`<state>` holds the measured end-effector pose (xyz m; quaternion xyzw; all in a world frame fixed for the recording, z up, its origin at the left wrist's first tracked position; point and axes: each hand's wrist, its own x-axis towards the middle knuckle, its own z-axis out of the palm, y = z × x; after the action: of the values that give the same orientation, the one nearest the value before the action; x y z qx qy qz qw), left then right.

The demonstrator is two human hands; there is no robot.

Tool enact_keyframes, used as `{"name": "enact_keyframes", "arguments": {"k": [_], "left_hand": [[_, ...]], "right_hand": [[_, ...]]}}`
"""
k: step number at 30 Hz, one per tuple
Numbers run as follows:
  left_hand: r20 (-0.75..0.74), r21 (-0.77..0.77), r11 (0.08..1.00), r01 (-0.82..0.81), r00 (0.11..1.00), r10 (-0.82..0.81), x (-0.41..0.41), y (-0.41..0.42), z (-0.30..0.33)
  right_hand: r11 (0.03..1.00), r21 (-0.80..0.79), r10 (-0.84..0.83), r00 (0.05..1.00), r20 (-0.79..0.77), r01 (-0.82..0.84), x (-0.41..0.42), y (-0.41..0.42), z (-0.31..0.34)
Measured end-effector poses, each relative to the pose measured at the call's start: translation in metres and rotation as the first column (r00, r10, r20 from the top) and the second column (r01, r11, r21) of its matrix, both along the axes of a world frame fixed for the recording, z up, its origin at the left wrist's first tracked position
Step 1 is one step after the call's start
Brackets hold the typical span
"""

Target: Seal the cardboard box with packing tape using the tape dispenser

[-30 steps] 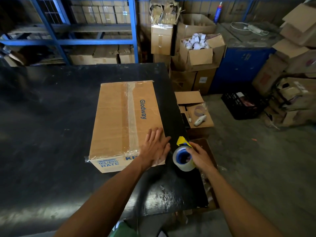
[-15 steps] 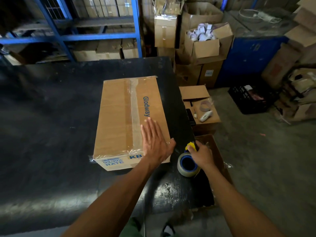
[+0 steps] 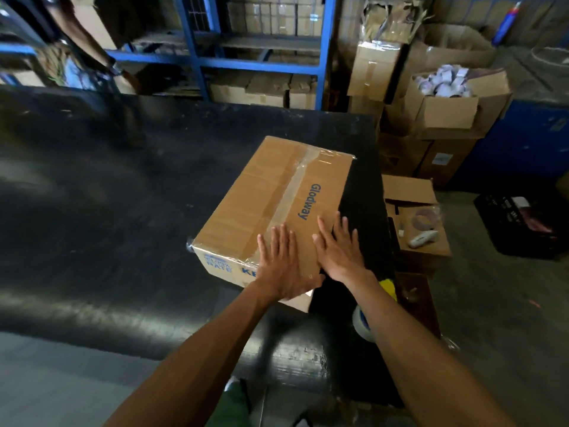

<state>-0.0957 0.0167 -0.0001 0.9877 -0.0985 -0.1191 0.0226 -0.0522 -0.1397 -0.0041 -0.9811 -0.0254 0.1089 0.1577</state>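
hands: left hand (image 3: 281,265) and right hand (image 3: 337,251) flat on cardboard box (image 3: 274,211), fingers spread, gripping nothing
tape dispenser (image 3: 361,322): on counter (image 3: 123,211), half hidden under right forearm
nearby: open carton (image 3: 415,217) beside counter

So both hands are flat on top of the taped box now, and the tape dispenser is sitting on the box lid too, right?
Not quite. Both hands, left and right, do lie flat on the taped box, but the tape dispenser is not on the lid. The head view shows it on the black table, beside the box, partly hidden under the right forearm.
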Motion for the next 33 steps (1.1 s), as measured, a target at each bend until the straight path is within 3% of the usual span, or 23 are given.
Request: {"name": "enact_keyframes", "arguments": {"k": [4, 8, 12, 16, 23, 27, 33], "left_hand": [[-0.032, 0.044, 0.985, 0.168, 0.985, -0.167, 0.007, 0.054, 0.001], [-0.202, 0.080, 0.954, 0.290, 0.941, -0.270, 0.025, 0.120, 0.025], [-0.304, 0.146, 0.980, 0.132, 0.949, -0.083, 0.035, 0.165, 0.036], [-0.268, 0.129, 0.990, -0.056, 0.959, 0.089, 0.035, 0.175, 0.033], [-0.205, 0.050, 0.999, 0.006, 0.979, 0.005, 0.048, 0.201, 0.019], [-0.139, 0.023, 0.997, 0.075, 0.988, -0.071, 0.060, 0.210, 0.014], [-0.111, 0.037, 0.986, 0.161, 0.982, -0.156, 0.080, 0.217, 0.015]], "right_hand": [[0.982, -0.136, 0.157, 0.972, 0.176, -0.134, -0.012, 0.015, 0.002], [0.963, -0.114, 0.265, 0.925, 0.273, -0.242, -0.005, 0.015, 0.017], [0.982, -0.148, 0.134, 0.987, 0.094, -0.119, 0.008, 0.019, 0.018], [0.982, -0.180, 0.069, 0.997, 0.024, -0.063, -0.001, 0.050, 0.009], [0.957, -0.290, 0.012, 0.995, 0.101, 0.018, -0.017, 0.064, 0.036], [0.975, -0.188, -0.129, 0.989, -0.069, 0.114, -0.019, 0.051, 0.023], [0.968, -0.159, -0.208, 0.976, -0.064, 0.195, -0.030, 0.060, 0.014]]}}
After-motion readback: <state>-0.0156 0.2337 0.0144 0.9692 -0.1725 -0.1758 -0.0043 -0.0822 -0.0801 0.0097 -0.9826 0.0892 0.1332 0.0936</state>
